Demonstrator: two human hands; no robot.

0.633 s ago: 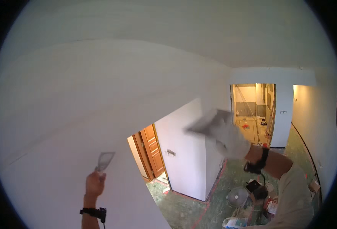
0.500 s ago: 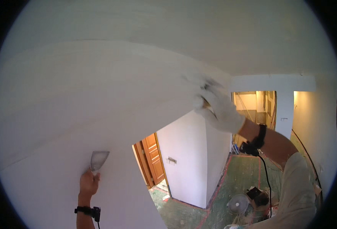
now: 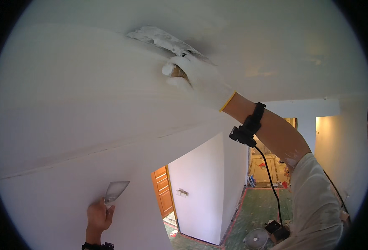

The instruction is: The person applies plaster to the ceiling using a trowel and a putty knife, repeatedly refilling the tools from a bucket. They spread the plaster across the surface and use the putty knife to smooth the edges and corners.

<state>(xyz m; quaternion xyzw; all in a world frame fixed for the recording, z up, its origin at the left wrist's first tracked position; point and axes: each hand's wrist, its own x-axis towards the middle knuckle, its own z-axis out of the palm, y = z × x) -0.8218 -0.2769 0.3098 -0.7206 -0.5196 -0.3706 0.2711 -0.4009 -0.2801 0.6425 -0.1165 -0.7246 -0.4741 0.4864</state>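
Observation:
In a white glove with a yellow cuff, my right hand (image 3: pixel 196 79) is wrapped round the wooden handle of a plastering trowel (image 3: pixel 167 43). The trowel's long blade, coated with white plaster, lies along the ceiling (image 3: pixel 250 37) close to where it meets the wall. Lower down on the left, my bare left hand (image 3: pixel 99 215) grips a putty knife (image 3: pixel 116 191) with its broad metal blade pointing up, in front of the white wall (image 3: pixel 59 200). A black strap with a small device sits on each wrist, and a cable hangs from the right one.
A wooden door (image 3: pixel 163 191) stands beyond the wall's edge, beside a white wall section with an uncovered switch box (image 3: pixel 182 192). Green sheeting (image 3: pixel 250 208) with red tape covers the floor. A round fan-like object (image 3: pixel 256 238) and dark items sit there on the lower right.
My right hand has swept the trowel up and to the left, from the wall's upper part onto the ceiling. My left hand with the putty knife has shifted slightly down and right in view.

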